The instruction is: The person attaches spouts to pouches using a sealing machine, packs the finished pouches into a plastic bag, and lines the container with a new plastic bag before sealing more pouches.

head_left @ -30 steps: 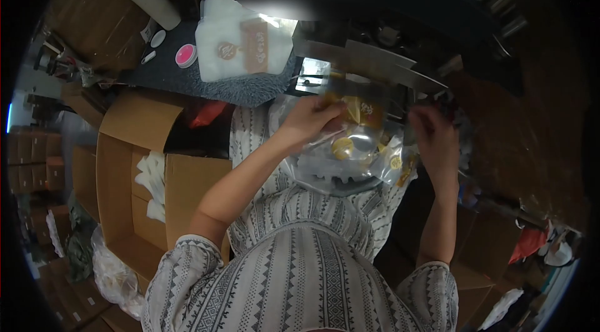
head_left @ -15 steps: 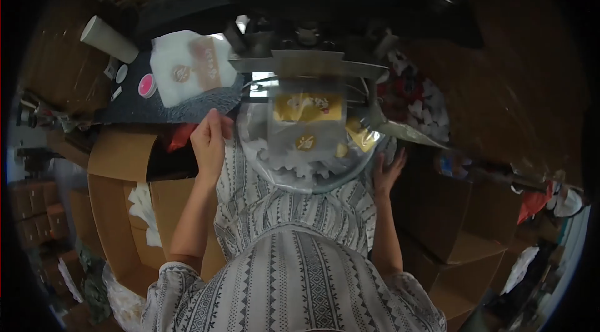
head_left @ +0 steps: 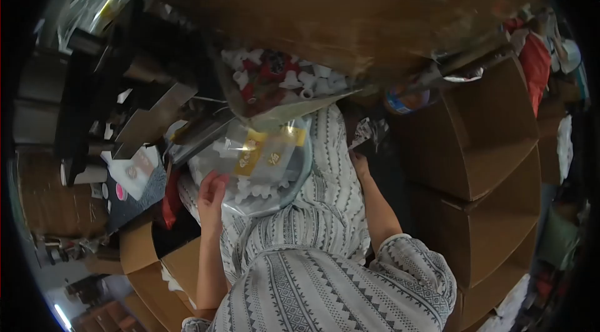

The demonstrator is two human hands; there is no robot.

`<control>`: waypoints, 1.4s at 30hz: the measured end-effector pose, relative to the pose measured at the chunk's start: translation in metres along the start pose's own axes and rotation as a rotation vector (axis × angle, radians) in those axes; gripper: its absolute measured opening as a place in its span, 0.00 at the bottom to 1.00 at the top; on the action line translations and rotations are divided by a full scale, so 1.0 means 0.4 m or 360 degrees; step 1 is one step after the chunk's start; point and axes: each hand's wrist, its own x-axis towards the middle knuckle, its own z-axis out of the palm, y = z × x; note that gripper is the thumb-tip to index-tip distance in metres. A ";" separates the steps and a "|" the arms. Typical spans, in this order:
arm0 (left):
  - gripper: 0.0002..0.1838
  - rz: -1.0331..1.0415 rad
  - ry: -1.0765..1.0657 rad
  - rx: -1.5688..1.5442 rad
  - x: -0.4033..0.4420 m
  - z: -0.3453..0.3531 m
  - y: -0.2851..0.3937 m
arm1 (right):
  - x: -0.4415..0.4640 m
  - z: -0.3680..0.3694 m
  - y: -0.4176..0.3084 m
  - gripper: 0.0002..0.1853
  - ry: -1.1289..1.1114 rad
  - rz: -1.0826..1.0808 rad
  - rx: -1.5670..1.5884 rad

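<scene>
My left hand (head_left: 212, 191) is at the near left side of a pale basin (head_left: 304, 166) on my lap, its fingers loosely bent and slightly apart with nothing visible in them. In the basin lie clear plastic bags (head_left: 270, 158) with yellow printed labels, above several white pieces (head_left: 262, 189). My right hand (head_left: 359, 165) is low beside my right thigh, its fingers mostly hidden in shadow. Just beyond it is a crumpled, shiny clear packet (head_left: 369, 132) with dark marks; whether the hand touches it I cannot tell.
A bag of white and red pieces (head_left: 287, 79) lies beyond the basin. Dark machine parts (head_left: 100, 94) stand to the left, near a white printed bag (head_left: 136, 171) and a pink pot (head_left: 121, 192). Cardboard boxes (head_left: 494, 138) are on the right; another box (head_left: 140, 247) is at left.
The view has swung to the right. My right hand has moved from the basin's right side down beside my thigh. My left hand is now nearer the basin, its fingers looser.
</scene>
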 end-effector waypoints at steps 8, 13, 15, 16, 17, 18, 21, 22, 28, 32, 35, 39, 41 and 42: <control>0.34 0.0611 -0.0157 0.1255 0.001 0.173 -0.152 | 0.103 -0.031 0.267 0.21 0.0099 0.0621 -0.0048; 0.32 0.0433 -0.0812 0.2109 0.112 0.156 -0.428 | 0.215 -0.035 0.463 0.23 0.0386 0.0578 0.0085; 0.31 0.0372 -0.0791 0.2167 0.135 0.201 -0.421 | 0.314 -0.016 0.605 0.24 0.0476 0.0403 0.0122; 0.30 0.0251 -0.0943 0.2213 0.153 0.175 -0.463 | 0.370 -0.009 0.689 0.24 0.0366 0.0436 -0.0085; 0.29 0.0121 -0.1088 0.2254 0.167 0.164 -0.485 | 0.401 -0.011 0.730 0.24 0.0248 0.0461 -0.0292; 0.27 0.0032 -0.1139 0.2467 0.169 0.178 -0.474 | 0.410 -0.016 0.747 0.24 0.0231 0.0473 -0.0274; 0.26 0.0049 -0.1114 0.2284 0.249 0.021 -0.710 | 0.423 -0.045 0.764 0.25 0.0266 0.0455 0.0127; 0.26 0.0033 -0.1111 0.2297 0.239 0.068 -0.655 | 0.426 -0.054 0.769 0.25 0.0278 0.0448 0.0255; 0.28 -0.0271 -0.0968 0.1721 0.245 0.160 -0.592 | 0.443 -0.101 0.789 0.27 0.0395 0.0405 0.1016; 0.28 -0.0199 -0.1014 0.1968 0.277 0.125 -0.643 | 0.440 -0.123 0.778 0.28 0.0497 0.0329 0.1523; 0.29 -0.0156 -0.0971 0.1749 0.258 0.180 -0.548 | 0.352 -0.102 0.624 0.26 0.0765 0.0277 0.1485; 0.31 0.0065 -0.0900 0.1755 0.221 0.290 -0.414 | 0.206 -0.124 0.382 0.26 0.0786 0.0349 0.1745; 0.30 0.0246 -0.0849 0.1706 0.213 0.310 -0.400 | 0.188 -0.145 0.360 0.27 0.0666 0.0375 0.1928; 0.28 0.0291 -0.0847 0.1683 0.214 0.307 -0.398 | 0.206 -0.149 0.360 0.27 0.0673 0.0560 0.1994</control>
